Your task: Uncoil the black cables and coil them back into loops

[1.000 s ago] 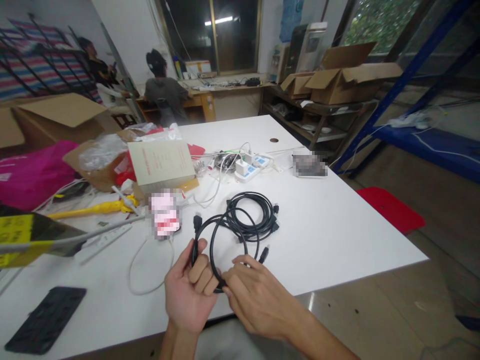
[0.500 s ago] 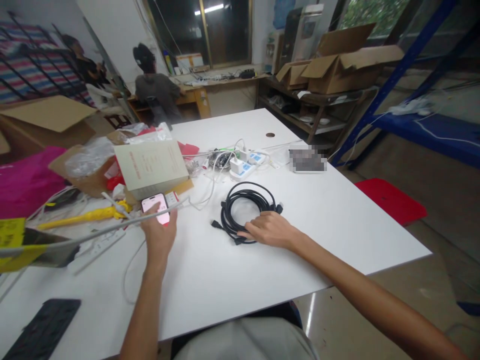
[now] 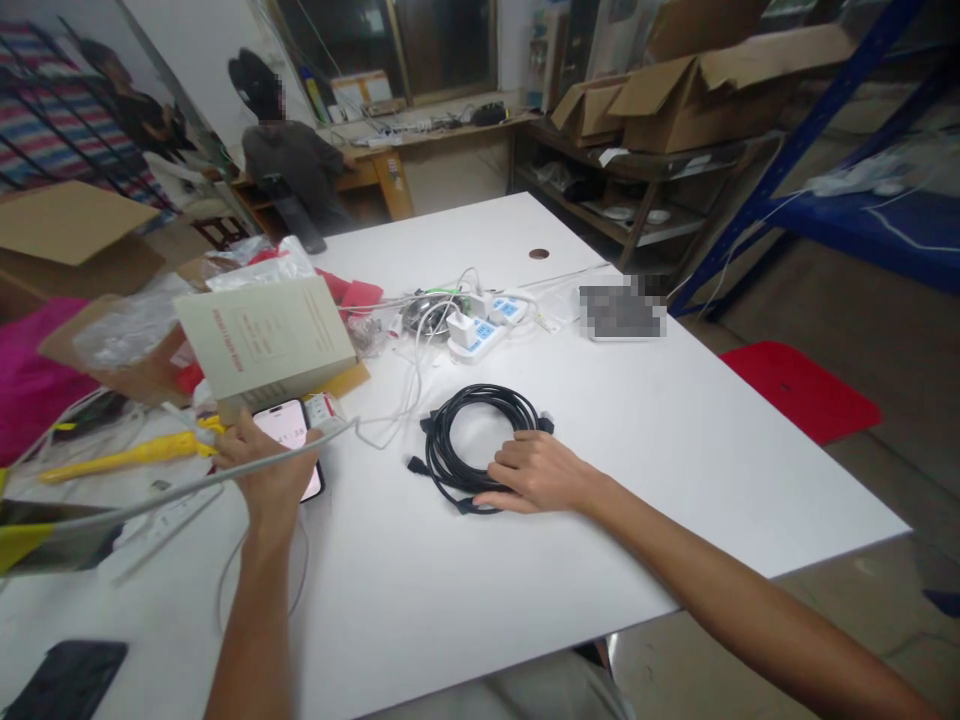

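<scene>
A coil of black cable (image 3: 442, 450) lies on the white table, with dark plugs at its ends. My right hand (image 3: 536, 470) is closed over the coil's right side; its curled fingers hide part of the loops, and the thumb lies along the front. At the left, my left hand (image 3: 262, 460) spans a phone (image 3: 281, 424) with a lit pale screen, fingers on the left edge and thumb on the right. The hand covers the phone's middle. A grey-white cord (image 3: 187, 478) crosses in front of this hand. A pale green booklet or box (image 3: 266, 335) stands just behind the phone.
Power strips with white plugs (image 3: 476, 340) and a cable tangle are beyond the coil. A yellow tool-like object (image 3: 135, 452), plastic bags and cartons crowd the left. A dark flat object (image 3: 71, 680) lies near left. A red stool (image 3: 799, 390) stands right. Two people are behind.
The view has shifted, moving the left-hand items leftward. My left fingers have spread to the phone's edges, and more of its screen shows. My right hand stays on the coil, which looks more gathered.
</scene>
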Available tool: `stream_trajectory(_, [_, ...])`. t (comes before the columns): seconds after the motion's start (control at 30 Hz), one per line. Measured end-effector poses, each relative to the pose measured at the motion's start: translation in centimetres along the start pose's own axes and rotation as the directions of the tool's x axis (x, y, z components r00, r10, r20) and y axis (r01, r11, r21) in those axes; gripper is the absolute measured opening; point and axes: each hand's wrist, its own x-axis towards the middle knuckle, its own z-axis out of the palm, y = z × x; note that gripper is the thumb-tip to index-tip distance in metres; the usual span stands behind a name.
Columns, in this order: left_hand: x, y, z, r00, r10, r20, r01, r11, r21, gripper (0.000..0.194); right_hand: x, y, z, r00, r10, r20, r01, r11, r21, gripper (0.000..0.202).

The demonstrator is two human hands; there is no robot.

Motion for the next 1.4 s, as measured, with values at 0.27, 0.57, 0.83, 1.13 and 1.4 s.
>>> stream_trajectory(0.27, [-1.6,0.5,1.0,0.988,0.13,-0.079,-0.129,0.991,0.023,0.064,-0.1,0.5,-0.3,1.0,0.009,-0.027,-0.007,0.998,0.056,0.051])
stream_trajectory(0.57, [-4.4,3.1,1.1,0.945,0.309,-0.107,-0.324,0.931,-0.17,0.017,0.0,0.7,-0.3,0.999,0.01,0.049,-0.017,0.992,0.127,0.049])
stream_trajectory(0.83, [-7.5,5.4,0.8,0.883,0.468,-0.046,-0.447,0.805,-0.391,0.03,0.1,0.4,-0.1,0.993,0.019,0.112,-0.036,0.987,0.156,0.047])
stream_trajectory(1.13, [-9.1,7.5,1.3,0.664,0.747,0.024,-0.598,0.55,-0.584,0.05,0.0,-0.1,-0.4,0.987,0.02,0.159,-0.051,0.98,0.193,0.067])
stream_trajectory(1.4, [-9.3,8.1,1.9,0.454,0.87,0.194,-0.697,0.482,-0.53,0.057,-0.1,0.2,0.4,0.983,0.052,0.178,-0.064,0.996,0.064,0.056])
